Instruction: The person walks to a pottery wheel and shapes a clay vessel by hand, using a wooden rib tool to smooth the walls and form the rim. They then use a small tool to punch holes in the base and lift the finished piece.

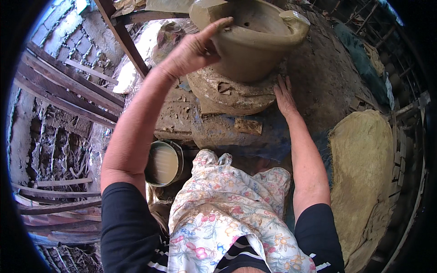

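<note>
A wet grey-brown clay pot [248,41] with a thick rim stands on a round clay-caked turntable [227,93]. My left hand [193,50] rests against the pot's left outer wall, fingers stretched up to the rim, holding nothing. Lower right of the pot, my right hand [284,95] lies flat, fingers apart, on the edge of the turntable. A floral apron [218,209] covers my lap below.
A metal bucket [163,163] of cloudy water sits by my left knee. A large flat slab of clay or matting [362,168] lies on the right. Wooden planks [63,86] and a brick wall stand at the left, more sticks at the far right.
</note>
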A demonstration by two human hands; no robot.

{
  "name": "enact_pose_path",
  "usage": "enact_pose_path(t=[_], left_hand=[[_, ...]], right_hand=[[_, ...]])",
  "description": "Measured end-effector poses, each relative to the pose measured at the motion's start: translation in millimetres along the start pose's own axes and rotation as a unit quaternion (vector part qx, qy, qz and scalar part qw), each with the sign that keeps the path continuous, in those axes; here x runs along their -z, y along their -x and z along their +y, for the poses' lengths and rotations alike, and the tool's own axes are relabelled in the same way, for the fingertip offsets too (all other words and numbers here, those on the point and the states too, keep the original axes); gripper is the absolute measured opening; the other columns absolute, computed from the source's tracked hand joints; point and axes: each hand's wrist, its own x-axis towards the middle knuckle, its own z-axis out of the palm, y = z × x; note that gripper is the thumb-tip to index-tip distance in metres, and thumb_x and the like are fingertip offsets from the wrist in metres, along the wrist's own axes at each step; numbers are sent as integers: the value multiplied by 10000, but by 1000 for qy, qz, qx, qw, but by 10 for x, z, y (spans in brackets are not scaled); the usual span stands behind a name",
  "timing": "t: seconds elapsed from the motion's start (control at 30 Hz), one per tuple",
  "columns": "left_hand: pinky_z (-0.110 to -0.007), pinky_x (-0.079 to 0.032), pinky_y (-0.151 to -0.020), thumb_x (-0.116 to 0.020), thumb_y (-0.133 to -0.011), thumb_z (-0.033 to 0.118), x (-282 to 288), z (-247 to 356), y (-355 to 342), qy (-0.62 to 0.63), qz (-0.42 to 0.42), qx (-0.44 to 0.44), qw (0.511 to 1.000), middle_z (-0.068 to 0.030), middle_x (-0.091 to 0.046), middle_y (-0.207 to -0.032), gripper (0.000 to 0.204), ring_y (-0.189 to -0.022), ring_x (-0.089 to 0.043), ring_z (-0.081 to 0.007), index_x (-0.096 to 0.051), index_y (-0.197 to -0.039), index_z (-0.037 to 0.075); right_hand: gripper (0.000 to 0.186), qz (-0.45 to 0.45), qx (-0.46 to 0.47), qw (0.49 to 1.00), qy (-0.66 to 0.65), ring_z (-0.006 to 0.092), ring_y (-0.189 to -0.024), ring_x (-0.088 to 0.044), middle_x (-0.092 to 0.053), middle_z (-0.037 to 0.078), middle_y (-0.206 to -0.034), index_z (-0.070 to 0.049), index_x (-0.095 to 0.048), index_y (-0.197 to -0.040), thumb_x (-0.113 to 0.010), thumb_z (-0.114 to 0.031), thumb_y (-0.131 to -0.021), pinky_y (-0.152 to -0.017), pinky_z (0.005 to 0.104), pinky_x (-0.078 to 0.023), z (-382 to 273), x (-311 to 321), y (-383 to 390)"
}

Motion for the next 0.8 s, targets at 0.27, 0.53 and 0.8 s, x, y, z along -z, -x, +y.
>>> enact_pose_path(t=[0.27,0.53,0.8], left_hand=[[-243,-478,-604,-597,-827,85,-449,26,315,248,-52,47,966,-24,-637,-784,412,-673,-565,-90,-516,-1231,97],[-270,-489,-676,-575,-827,162,-532,-900,1123,-3,72,124,990,-48,-630,-757,167,-668,-574,-142,-636,-895,23],[-390,-350,-1018,-475,-898,272,-368,-1168,909,-309,203,184,911,-235,-435,-1321,400,-1230,-415,-352,-488,-1197,6]], right_hand=[[586,14,17,1000,-19,339,-1367,-196,-79,141,-1521,-177,-260,-1441,-340,-436,-921,-1074,411,-256,-28,30,25],[573,16,0,1000,-24,356,-1358,-209,-92,152,-1517,-190,-265,-1439,-340,-420,-919,-1064,424,-272,-132,43,107],[577,27,10,999,-36,378,-1351,-203,-111,193,-1500,-150,-273,-1432,-350,-412,-923,-1060,431,-274,-175,58,156]])
